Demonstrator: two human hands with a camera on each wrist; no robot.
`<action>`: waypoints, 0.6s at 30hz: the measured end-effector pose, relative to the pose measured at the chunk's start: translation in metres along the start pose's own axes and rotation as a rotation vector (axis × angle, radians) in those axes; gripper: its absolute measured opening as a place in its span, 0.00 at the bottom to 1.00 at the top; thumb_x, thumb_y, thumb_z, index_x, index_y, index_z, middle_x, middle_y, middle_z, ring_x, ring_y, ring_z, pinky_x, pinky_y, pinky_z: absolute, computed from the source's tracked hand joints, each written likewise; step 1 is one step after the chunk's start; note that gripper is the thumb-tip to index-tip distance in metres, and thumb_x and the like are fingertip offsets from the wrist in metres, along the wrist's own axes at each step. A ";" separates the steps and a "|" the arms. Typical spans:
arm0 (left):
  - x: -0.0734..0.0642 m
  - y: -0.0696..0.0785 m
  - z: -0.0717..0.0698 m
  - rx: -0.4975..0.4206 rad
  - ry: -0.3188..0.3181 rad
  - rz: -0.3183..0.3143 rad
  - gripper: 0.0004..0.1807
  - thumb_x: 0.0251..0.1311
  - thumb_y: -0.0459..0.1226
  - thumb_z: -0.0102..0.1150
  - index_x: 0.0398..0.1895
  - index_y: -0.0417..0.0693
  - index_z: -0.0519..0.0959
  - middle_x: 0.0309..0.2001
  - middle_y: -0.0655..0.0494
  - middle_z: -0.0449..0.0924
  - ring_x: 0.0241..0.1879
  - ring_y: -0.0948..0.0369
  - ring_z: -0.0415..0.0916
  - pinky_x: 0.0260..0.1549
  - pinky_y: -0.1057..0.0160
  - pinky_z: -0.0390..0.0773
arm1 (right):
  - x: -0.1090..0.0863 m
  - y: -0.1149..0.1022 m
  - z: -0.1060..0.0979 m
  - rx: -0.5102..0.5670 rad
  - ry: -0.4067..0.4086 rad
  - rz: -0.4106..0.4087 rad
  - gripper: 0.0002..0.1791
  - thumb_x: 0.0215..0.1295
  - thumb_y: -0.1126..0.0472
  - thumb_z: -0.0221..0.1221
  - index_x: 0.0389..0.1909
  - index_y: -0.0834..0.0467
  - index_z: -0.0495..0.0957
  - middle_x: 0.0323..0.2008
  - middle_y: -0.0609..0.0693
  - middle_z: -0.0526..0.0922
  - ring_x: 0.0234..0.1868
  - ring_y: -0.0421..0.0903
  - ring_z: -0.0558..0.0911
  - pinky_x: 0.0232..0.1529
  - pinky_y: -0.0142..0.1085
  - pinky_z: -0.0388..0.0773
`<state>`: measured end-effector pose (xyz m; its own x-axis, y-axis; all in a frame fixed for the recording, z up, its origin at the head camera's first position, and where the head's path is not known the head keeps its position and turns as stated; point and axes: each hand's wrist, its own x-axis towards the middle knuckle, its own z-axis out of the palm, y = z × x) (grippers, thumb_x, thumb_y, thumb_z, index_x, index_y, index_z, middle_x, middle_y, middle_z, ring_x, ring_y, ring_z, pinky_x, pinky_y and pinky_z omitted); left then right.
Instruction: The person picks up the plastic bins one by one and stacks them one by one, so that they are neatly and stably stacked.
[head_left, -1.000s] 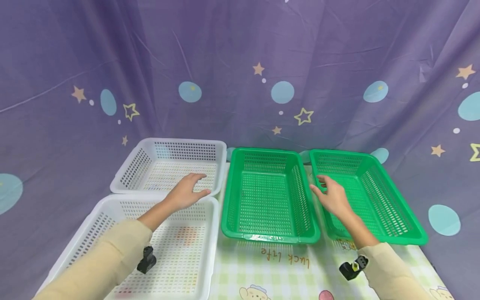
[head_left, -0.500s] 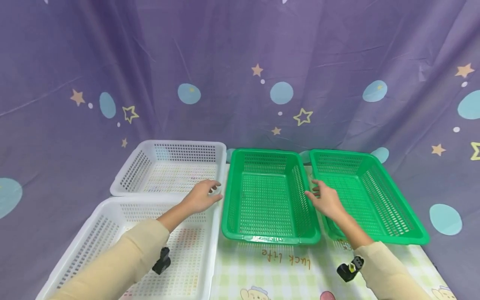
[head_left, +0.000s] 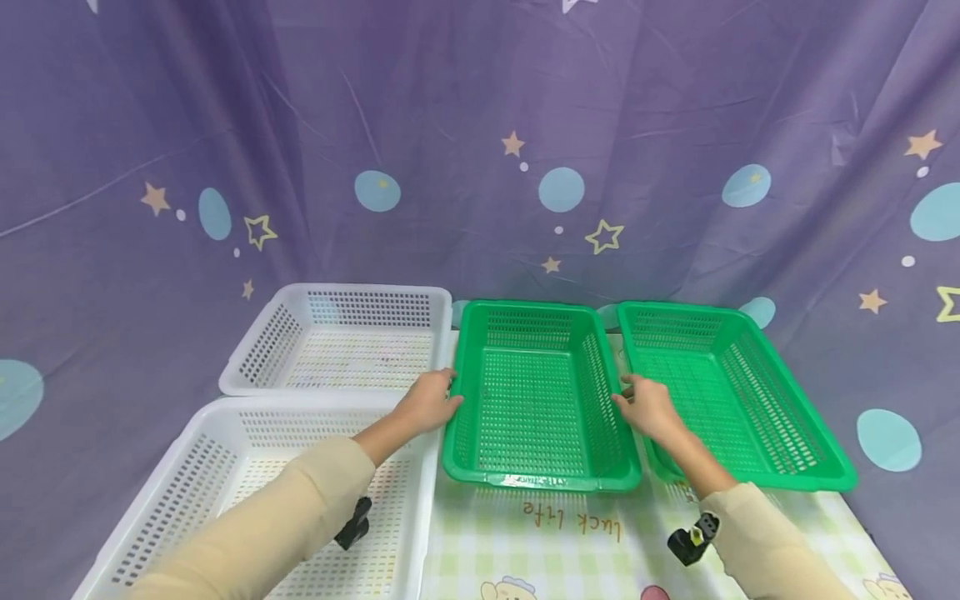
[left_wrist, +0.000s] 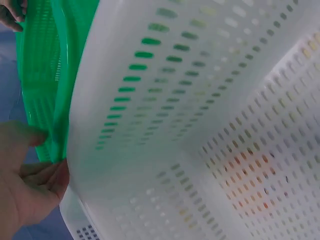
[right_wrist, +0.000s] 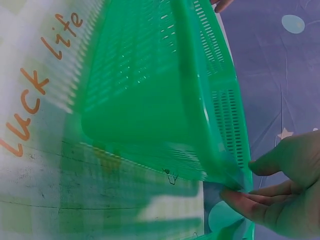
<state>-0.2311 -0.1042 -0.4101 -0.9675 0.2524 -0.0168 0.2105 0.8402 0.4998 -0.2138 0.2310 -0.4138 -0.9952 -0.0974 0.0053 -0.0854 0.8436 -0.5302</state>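
Note:
A green plastic basket [head_left: 528, 400] with perforated walls stands in the middle of the table. At its left rim is my left hand [head_left: 429, 402], thumb over the rim and fingers curled on the outer side. My right hand [head_left: 647, 406] holds the opposite rim the same way. In the left wrist view, the left hand [left_wrist: 30, 180] pinches the green rim beside a white basket's wall. The right wrist view has the right hand [right_wrist: 285, 187] with its thumb at the basket's edge and fingers beneath the rim.
A second green basket [head_left: 813, 417] stands close on the right. Two white baskets, one behind [head_left: 442, 333] and one in front [head_left: 427, 500], stand to the left. A checkered tablecloth [head_left: 555, 558] lies underneath, and a purple curtain [head_left: 465, 100] hangs behind.
My left hand has moved right and slightly down from over the white baskets to the middle green basket's left rim. My right hand has lowered slightly, its fingers closing on the right rim.

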 end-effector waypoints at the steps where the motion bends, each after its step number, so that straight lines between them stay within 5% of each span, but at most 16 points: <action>1: 0.001 0.001 0.001 -0.015 0.002 -0.018 0.26 0.64 0.35 0.55 0.62 0.28 0.68 0.53 0.33 0.79 0.51 0.46 0.81 0.47 0.54 0.85 | 0.000 0.000 0.001 -0.003 0.001 -0.004 0.25 0.68 0.65 0.54 0.60 0.78 0.65 0.46 0.74 0.81 0.46 0.65 0.83 0.38 0.47 0.86; 6: 0.001 0.009 0.008 -0.098 0.030 -0.065 0.18 0.61 0.28 0.52 0.53 0.27 0.73 0.41 0.35 0.83 0.36 0.51 0.84 0.33 0.61 0.87 | 0.000 0.001 0.003 -0.010 0.028 -0.009 0.23 0.66 0.68 0.55 0.58 0.78 0.68 0.44 0.73 0.82 0.45 0.65 0.83 0.36 0.46 0.86; 14: 0.000 0.022 0.000 -0.169 0.076 -0.128 0.10 0.46 0.20 0.52 0.32 0.34 0.77 0.27 0.44 0.80 0.22 0.59 0.73 0.18 0.68 0.78 | -0.001 0.004 0.003 0.089 0.063 0.077 0.22 0.65 0.67 0.57 0.57 0.74 0.71 0.47 0.72 0.81 0.47 0.64 0.82 0.38 0.44 0.86; 18: 0.002 0.022 -0.008 -0.190 0.078 -0.192 0.16 0.45 0.22 0.54 0.40 0.27 0.77 0.32 0.37 0.82 0.25 0.56 0.76 0.24 0.64 0.83 | -0.001 0.005 -0.003 0.130 0.070 0.102 0.21 0.65 0.64 0.59 0.56 0.72 0.74 0.48 0.70 0.81 0.48 0.64 0.82 0.40 0.46 0.85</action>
<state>-0.2291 -0.0889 -0.3920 -0.9966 0.0531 -0.0635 -0.0007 0.7619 0.6477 -0.2129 0.2371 -0.4144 -0.9997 0.0263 0.0022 0.0189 0.7714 -0.6360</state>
